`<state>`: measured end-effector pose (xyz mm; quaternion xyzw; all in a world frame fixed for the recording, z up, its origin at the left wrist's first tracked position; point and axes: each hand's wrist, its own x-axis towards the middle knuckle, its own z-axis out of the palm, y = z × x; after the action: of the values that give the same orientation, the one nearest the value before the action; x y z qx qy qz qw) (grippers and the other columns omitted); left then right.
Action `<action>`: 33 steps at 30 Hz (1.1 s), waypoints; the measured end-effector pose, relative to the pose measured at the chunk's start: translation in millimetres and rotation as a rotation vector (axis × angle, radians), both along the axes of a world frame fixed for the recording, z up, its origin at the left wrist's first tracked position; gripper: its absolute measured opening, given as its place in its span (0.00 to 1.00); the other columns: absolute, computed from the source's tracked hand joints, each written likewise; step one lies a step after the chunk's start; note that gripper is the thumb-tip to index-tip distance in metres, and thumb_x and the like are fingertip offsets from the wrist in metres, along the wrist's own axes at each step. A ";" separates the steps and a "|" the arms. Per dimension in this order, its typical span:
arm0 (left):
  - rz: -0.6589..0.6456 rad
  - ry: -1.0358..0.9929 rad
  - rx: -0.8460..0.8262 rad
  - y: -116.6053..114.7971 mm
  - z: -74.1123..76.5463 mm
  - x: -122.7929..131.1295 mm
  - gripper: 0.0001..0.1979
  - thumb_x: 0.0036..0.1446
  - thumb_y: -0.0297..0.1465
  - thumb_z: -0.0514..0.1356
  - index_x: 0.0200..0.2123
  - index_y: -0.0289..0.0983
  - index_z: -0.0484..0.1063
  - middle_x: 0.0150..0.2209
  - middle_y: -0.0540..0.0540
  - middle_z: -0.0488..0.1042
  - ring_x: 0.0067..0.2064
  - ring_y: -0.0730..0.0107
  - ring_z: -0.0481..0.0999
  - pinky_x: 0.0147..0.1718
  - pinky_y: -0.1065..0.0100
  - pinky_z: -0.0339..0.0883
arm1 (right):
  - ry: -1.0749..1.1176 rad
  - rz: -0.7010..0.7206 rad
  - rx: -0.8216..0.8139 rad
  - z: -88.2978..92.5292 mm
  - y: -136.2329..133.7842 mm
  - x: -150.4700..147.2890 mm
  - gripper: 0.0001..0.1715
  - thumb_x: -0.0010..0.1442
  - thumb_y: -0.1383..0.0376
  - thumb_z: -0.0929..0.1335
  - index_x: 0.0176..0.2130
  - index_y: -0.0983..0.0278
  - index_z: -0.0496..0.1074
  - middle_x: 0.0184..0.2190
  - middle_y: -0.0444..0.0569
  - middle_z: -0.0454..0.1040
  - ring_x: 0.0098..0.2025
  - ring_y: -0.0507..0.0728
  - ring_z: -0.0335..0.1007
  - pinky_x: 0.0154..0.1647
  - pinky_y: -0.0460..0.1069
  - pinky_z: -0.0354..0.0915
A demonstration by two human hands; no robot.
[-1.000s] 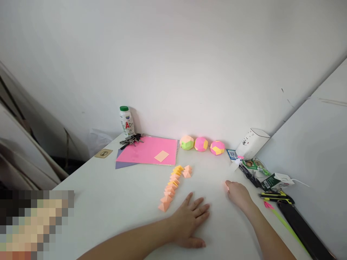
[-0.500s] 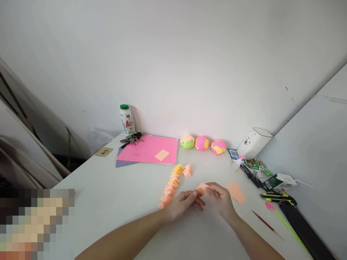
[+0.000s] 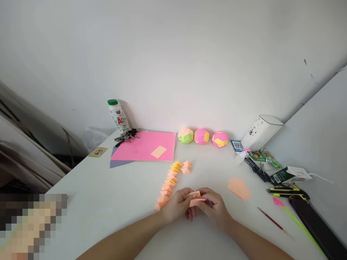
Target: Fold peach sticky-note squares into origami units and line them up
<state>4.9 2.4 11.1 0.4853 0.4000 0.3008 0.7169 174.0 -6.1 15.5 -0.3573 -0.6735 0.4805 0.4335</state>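
My left hand [image 3: 177, 205] and my right hand [image 3: 214, 206] meet over the white table [image 3: 108, 195], both pinching one small orange paper square [image 3: 195, 198] between their fingertips. Just left of my left hand runs a row of several folded orange and yellow paper pieces [image 3: 170, 181]. A few loose orange paper squares [image 3: 238, 188] lie flat to the right of my right hand. Three finished paper balls [image 3: 202, 136] sit in a line against the wall.
A pink sheet [image 3: 146, 146] with an orange square on it lies at the back, with keys [image 3: 126, 134] and a bottle [image 3: 118, 116] behind. At right lie a white box [image 3: 260, 133], a utility knife [image 3: 288, 192], a red stick [image 3: 271, 219] and clutter.
A second ago both hands lay apart on the table. They came together on an orange paper square and now hold it lower and nearer me. The camera shifted slightly.
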 end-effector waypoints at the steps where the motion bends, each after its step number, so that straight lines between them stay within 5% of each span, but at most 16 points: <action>1: 0.004 0.003 0.012 -0.3 0.2 -0.3 0.20 0.56 0.49 0.53 0.30 0.37 0.63 0.16 0.52 0.70 0.16 0.72 0.68 0.17 0.71 0.60 | 0.013 0.004 -0.018 1.4 -0.2 -0.3 0.14 0.61 0.59 0.67 0.28 0.63 0.75 0.35 0.50 0.74 0.33 0.56 0.73 0.36 0.50 0.70; 9: 0.008 -0.096 0.108 -3.5 3.6 -5.5 0.20 0.59 0.48 0.52 0.38 0.35 0.67 0.26 0.48 0.70 0.26 0.70 0.71 0.25 0.69 0.66 | -0.104 -0.184 -0.098 -2.6 -1.7 1.2 0.17 0.58 0.57 0.68 0.22 0.64 0.70 0.22 0.44 0.68 0.24 0.52 0.64 0.24 0.46 0.62; 18: -0.056 -0.073 0.098 -3.1 -1.3 -7.0 0.19 0.59 0.46 0.54 0.37 0.34 0.65 0.26 0.50 0.68 0.24 0.74 0.68 0.25 0.70 0.62 | -0.031 -0.053 -0.084 2.4 1.3 3.9 0.11 0.58 0.58 0.68 0.37 0.62 0.75 0.32 0.48 0.71 0.33 0.56 0.69 0.33 0.49 0.66; 25: -0.079 -0.130 0.079 -1.9 2.0 -7.6 0.19 0.58 0.46 0.55 0.39 0.34 0.66 0.26 0.50 0.68 0.24 0.75 0.68 0.25 0.70 0.63 | -0.080 -0.080 -0.226 -4.8 -0.7 6.3 0.17 0.59 0.56 0.67 0.25 0.64 0.70 0.20 0.43 0.67 0.22 0.51 0.64 0.24 0.46 0.62; 33: -0.099 -0.081 0.106 -3.1 -2.4 -8.0 0.19 0.59 0.45 0.53 0.41 0.33 0.66 0.25 0.50 0.68 0.25 0.74 0.68 0.25 0.70 0.63 | -0.033 -0.089 -0.360 -4.5 -2.5 4.0 0.16 0.58 0.54 0.68 0.29 0.62 0.62 0.21 0.42 0.70 0.22 0.51 0.65 0.23 0.46 0.64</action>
<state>-3.2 -0.6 8.7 0.5292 0.3295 0.3051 0.7199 178.0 -8.5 11.0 -0.4664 -0.5672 0.5674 0.3725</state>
